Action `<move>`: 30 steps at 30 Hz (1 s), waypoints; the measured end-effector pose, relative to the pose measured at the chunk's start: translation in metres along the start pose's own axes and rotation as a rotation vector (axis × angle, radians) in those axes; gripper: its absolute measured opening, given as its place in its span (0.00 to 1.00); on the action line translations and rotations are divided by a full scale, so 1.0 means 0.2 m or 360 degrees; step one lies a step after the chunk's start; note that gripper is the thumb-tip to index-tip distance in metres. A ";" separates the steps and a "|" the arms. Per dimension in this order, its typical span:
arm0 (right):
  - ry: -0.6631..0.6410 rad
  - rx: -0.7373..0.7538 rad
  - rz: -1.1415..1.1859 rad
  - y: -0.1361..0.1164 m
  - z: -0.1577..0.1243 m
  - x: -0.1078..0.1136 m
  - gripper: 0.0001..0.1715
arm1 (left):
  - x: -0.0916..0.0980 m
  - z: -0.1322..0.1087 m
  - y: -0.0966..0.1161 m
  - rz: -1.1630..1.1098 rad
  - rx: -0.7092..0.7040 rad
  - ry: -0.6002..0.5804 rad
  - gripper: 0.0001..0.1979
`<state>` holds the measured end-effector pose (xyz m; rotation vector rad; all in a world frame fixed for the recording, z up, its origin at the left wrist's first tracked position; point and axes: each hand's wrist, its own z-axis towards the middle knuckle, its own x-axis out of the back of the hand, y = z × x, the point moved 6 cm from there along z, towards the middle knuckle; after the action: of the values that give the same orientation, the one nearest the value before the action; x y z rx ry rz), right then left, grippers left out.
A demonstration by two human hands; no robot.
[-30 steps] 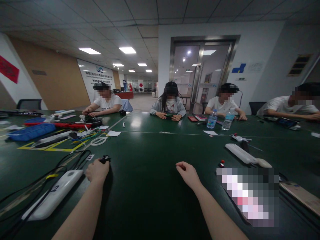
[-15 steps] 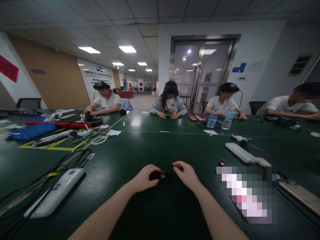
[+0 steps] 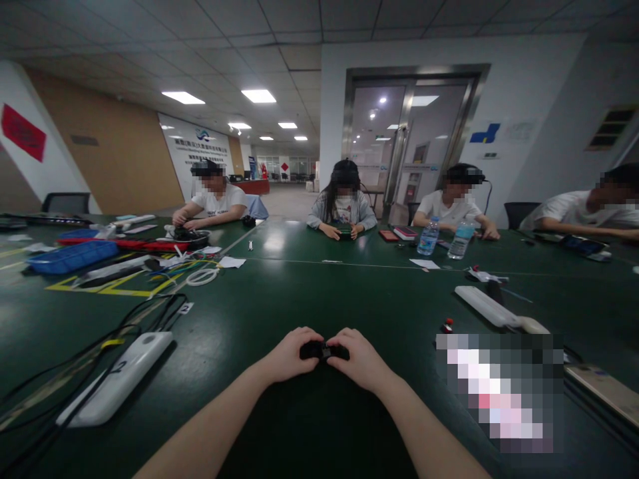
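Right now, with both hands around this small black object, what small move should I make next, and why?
Probably ease your fingers back a little and tilt the small black object toward you. Your left hand and right hand meet around it and cover most of it, so it is hard to see. Keep it low over the green table, in case it slips.

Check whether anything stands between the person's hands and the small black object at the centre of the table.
Nothing visible does: the left hand and the right hand are both directly on the small black object, one at each side.
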<state>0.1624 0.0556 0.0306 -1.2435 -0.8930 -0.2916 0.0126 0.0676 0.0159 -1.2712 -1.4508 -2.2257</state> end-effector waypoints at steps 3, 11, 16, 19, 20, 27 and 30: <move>-0.0004 0.0031 -0.0048 -0.01 0.00 0.00 0.15 | 0.00 0.00 0.00 -0.0015 -0.0006 -0.0014 0.18; -0.0029 0.0093 -0.0150 -0.06 0.00 -0.02 0.12 | -0.01 0.01 -0.02 0.0005 -0.0031 -0.0011 0.18; 0.0039 0.0009 0.0051 -0.04 0.02 -0.01 0.08 | -0.01 0.00 -0.02 -0.0026 0.0000 -0.0024 0.18; 0.0360 -0.0210 0.0522 0.08 0.03 0.08 0.14 | 0.00 0.00 -0.01 -0.0040 0.0019 -0.0023 0.18; 0.0527 -0.0319 0.0683 0.14 0.03 0.13 0.16 | 0.00 0.00 -0.01 -0.0049 0.0031 -0.0024 0.18; 0.0850 -0.0689 0.0908 0.50 0.01 0.22 0.26 | 0.01 -0.01 0.00 -0.0093 0.0131 -0.0079 0.19; 0.0835 -0.0608 0.0821 0.53 0.02 0.21 0.26 | 0.01 -0.01 0.00 -0.0102 0.0118 -0.0070 0.19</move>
<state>0.2549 0.1066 -0.0132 -1.5980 -0.0503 -0.3582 0.0099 0.0662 0.0163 -1.2753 -1.5964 -2.1740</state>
